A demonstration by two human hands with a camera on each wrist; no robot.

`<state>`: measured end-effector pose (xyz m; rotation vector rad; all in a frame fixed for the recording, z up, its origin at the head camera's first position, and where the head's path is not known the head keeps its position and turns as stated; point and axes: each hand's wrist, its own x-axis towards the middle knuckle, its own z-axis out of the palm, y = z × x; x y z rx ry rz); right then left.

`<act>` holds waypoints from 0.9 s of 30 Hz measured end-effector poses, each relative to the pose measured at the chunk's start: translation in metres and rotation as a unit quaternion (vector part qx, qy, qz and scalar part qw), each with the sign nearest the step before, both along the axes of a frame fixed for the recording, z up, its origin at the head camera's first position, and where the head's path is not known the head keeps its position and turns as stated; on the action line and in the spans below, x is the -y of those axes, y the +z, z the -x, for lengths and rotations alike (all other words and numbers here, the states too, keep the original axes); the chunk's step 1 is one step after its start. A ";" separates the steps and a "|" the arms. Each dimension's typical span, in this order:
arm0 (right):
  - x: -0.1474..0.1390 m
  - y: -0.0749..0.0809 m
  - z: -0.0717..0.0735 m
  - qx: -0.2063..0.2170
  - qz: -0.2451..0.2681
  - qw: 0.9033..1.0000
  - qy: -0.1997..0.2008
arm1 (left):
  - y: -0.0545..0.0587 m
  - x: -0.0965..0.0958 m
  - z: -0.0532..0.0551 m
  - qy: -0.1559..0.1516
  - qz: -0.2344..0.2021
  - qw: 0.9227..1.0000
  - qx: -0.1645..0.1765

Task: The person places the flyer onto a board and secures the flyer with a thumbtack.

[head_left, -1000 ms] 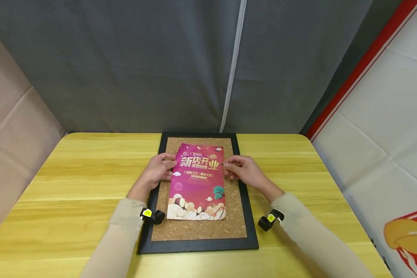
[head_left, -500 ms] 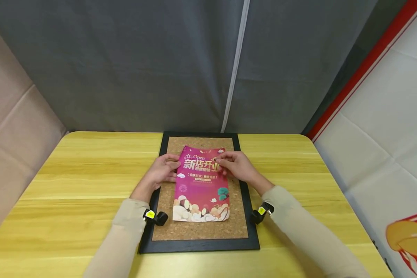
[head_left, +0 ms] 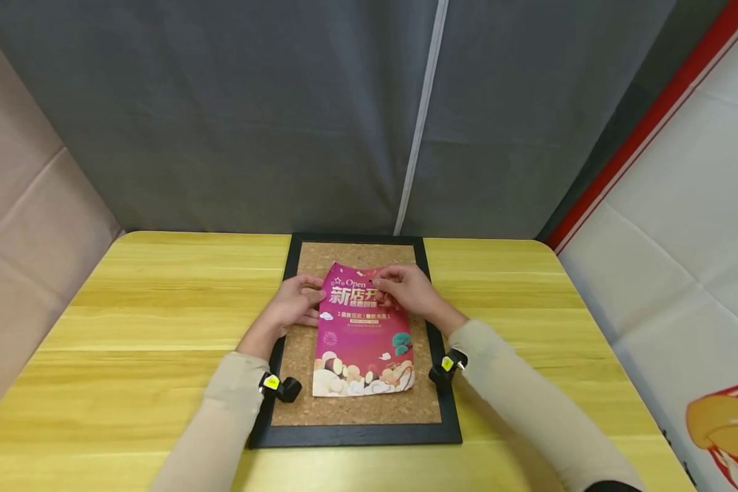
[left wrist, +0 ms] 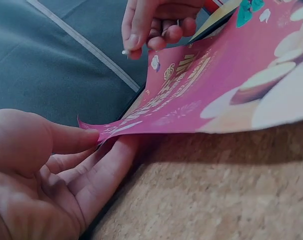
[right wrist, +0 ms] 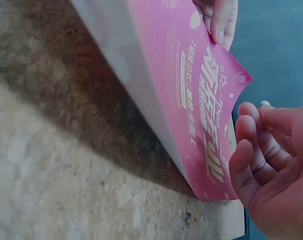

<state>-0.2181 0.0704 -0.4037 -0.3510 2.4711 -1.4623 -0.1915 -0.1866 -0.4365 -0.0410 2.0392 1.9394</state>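
A magenta flyer (head_left: 363, 355) with gold lettering and "Open" printed near its top lies over a black-framed corkboard (head_left: 357, 411). My left hand (head_left: 296, 301) pinches its upper left edge, thumb on top and fingers beneath, as the left wrist view shows. There the sheet bows up, with a shadow on the cork (left wrist: 226, 190) under it. Over the upper right part of the flyer is my right hand (head_left: 408, 290). Its thumb and forefinger pinch a tiny pin-like object (right wrist: 265, 103), mostly hidden by the fingertips; a pale end sticks out.
The corkboard lies flat on a yellow wood-grain table (head_left: 160, 301), its far end near a grey curtain (head_left: 252, 137). A pale panel (head_left: 37, 171) stands at left, a white printed one (head_left: 664, 273) at right. Both wrists carry small black cameras.
My right hand has moved left, from beside the flyer's right edge to over its upper right part. The flyer has shifted slightly right and nearer, with the left hand still on its edge.
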 end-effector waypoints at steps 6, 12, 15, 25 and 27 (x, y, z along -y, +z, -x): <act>0.005 -0.002 0.005 0.018 -0.004 1.000 -0.009 | 0.002 -0.003 -0.001 -0.006 0.025 1.000 -0.001; 0.008 -0.004 0.009 0.045 -0.010 0.999 -0.015 | 0.003 0.000 -0.002 0.002 0.062 0.998 -0.020; 0.010 -0.005 0.011 0.050 -0.013 0.999 -0.018 | 0.005 0.002 -0.003 0.006 0.075 0.997 -0.033; 0.012 -0.012 0.017 0.060 -0.005 0.998 -0.020 | 0.015 0.002 -0.014 0.012 0.198 0.969 -0.146; 0.012 -0.012 0.018 0.066 -0.004 0.998 -0.019 | 0.016 0.000 -0.018 0.000 0.241 0.952 -0.190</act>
